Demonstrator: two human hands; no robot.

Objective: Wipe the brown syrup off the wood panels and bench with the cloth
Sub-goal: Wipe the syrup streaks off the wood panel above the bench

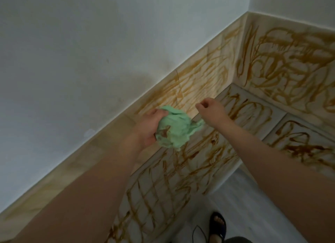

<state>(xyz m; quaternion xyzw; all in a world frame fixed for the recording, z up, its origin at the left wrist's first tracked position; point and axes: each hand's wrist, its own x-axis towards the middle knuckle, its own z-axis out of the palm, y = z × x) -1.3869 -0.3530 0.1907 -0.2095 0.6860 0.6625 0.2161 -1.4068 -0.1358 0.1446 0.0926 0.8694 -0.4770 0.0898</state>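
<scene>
Green cloth [174, 128]: bunched into a ball and held in the air just in front of the wood panels [199, 79], above the table [157, 192]; a brown stain [164, 132] shows on its near side.
Left hand [148, 126]: fingers curled round the bunch, gripping it.
Right hand [211, 113]: fingers loosely curled, with nothing visible in them; the cloth's tail hangs just beneath the wrist.
Step in hand: likely regathering the cloth between strokes; it is not pressed to any surface.
Syrup [290, 61]: thick brown scribbles cover the corner panels and the table top; the panel stretch at lower left looks paler, probably wiped already.
Next move: turn a clean face outward and press it flat on the streaked panel beside the hands.
Containers: none in view.
Floor [244, 197]: pale, with a sandalled foot [217, 224] on it.
</scene>
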